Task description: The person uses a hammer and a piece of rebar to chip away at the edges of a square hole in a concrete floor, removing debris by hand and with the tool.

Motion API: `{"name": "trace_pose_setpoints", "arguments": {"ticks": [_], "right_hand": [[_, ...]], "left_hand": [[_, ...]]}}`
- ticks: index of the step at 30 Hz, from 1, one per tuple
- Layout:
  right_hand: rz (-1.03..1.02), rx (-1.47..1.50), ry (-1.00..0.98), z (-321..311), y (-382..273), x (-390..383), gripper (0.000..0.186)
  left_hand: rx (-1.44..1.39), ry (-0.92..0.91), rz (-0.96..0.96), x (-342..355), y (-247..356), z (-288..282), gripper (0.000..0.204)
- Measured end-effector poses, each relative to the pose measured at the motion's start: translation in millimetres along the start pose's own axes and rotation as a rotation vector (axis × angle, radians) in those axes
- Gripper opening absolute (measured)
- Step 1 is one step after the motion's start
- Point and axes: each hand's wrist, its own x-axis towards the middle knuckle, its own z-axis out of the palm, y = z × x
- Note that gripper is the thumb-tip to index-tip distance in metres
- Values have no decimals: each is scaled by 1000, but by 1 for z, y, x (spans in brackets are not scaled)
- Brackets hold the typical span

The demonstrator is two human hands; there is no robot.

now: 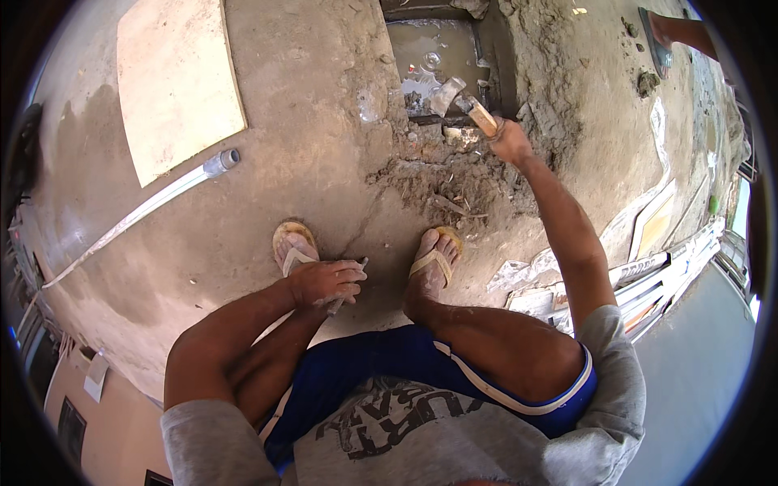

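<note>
My right hand (512, 144) is wrapped round the handle of a short wooden-handled tool (484, 120). The tool's wide, pale, dirt-coated head lies over the near edge of a square pit (504, 69) with murky water (438, 49) in it; whether it is a hammer or a blade, I cannot tell. Beside my left foot, with the forearm across my left leg, my left hand (322, 282) is closed on a short grey rod (335, 306). Both ends of the rod stick out past my fingers; the middle is hidden.
Loose wet soil and rubble (462, 182) lie round the pit. At the left are a pale board (178, 81) and a white pipe with a grey end (146, 198). Long white strips (673, 271) are piled at the right. Another person's sandalled foot (660, 40) is at the far right.
</note>
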Motion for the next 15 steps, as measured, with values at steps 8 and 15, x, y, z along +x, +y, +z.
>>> {"name": "trace_pose_setpoints", "arguments": {"ticks": [8,15], "right_hand": [[344,242,-649,-42,-40,-3,23],[95,601,106,-10,-35,-15,32]], "left_hand": [[-76,41,1,-4,-5,7,27],[-18,-20,-31,-2,1,-2,31]]}}
